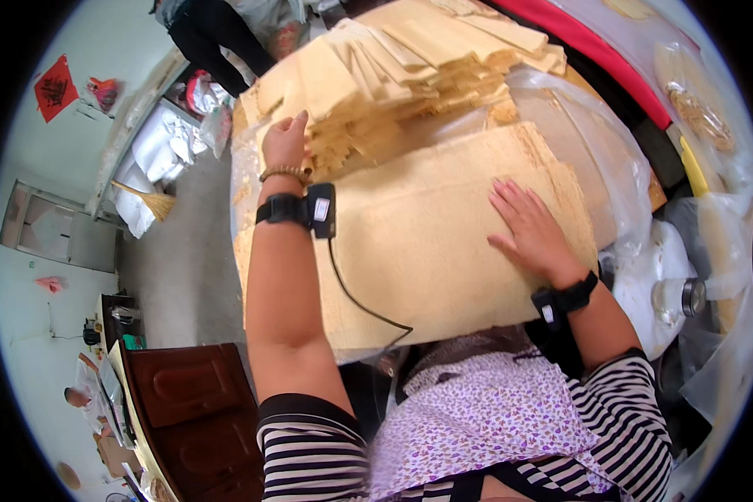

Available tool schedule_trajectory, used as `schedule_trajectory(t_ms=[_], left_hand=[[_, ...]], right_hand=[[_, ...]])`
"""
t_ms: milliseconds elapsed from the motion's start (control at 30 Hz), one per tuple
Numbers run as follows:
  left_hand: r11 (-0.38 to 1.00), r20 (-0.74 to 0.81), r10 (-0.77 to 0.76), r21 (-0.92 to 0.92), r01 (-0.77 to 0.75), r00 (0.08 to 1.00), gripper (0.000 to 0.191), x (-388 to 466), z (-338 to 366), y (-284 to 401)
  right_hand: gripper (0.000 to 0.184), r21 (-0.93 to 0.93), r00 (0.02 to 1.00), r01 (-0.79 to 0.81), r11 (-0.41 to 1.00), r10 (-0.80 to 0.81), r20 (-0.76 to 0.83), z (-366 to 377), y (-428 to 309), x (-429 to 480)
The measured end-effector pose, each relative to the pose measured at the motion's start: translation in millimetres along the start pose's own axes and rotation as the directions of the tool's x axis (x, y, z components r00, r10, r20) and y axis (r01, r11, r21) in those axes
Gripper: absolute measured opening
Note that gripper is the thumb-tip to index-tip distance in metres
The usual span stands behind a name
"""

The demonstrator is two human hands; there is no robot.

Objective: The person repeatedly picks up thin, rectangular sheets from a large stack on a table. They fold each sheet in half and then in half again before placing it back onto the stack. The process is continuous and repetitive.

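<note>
A large pale yellow sheet, perhaps dried tofu skin, lies in a stack (427, 251) in front of me, its right edge ragged and flaky. My right hand (527, 226) rests flat on the stack's right part, fingers spread. My left hand (287, 141) is at the far left edge, fingers curled with the thumb up; whether something thin is between them cannot be told. Beyond it lies a heap of folded, layered pieces (401, 56) of the same material, with broken edges towards me. Both wrists carry black straps with small devices, and a cable runs from the left one across the sheet.
Clear plastic film (577, 144) covers the table at the right. A glass jar (678, 298) with a metal lid and a white sack (649, 326) are close to my right arm. A person's dark-trousered legs (216, 37) are beyond the table; a straw broom (154, 201) lies left.
</note>
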State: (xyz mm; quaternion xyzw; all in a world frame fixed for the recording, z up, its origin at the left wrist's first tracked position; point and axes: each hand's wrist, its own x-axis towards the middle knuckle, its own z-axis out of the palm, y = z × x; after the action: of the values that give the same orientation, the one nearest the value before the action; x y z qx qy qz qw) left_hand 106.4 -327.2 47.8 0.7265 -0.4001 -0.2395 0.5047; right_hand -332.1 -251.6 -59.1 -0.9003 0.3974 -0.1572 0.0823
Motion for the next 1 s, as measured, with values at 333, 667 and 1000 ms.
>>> schedule_trajectory(t_ms=[333,667,1000], left_hand=[[0.659,0.437,0.434,0.443,-0.608,0.788,0.038,-329,-49,-84],[0.718,-0.32,0.141,0.684,0.126,0.937,0.039,-343,-159,-147],[0.905,-0.234,-0.418,-0.192,0.379,0.878,0.018,-305,-158,-179]], right_hand=[[0.052,0.284,0.995,0.096,0.954,-0.087,-0.045,-23,-20,12],[0.051,0.633,0.596,-0.649,-0.423,0.235,0.768,14,-43,-150],[0.037,0.832,0.619,-0.262,-0.49,0.576,0.534,3,-20,-149]])
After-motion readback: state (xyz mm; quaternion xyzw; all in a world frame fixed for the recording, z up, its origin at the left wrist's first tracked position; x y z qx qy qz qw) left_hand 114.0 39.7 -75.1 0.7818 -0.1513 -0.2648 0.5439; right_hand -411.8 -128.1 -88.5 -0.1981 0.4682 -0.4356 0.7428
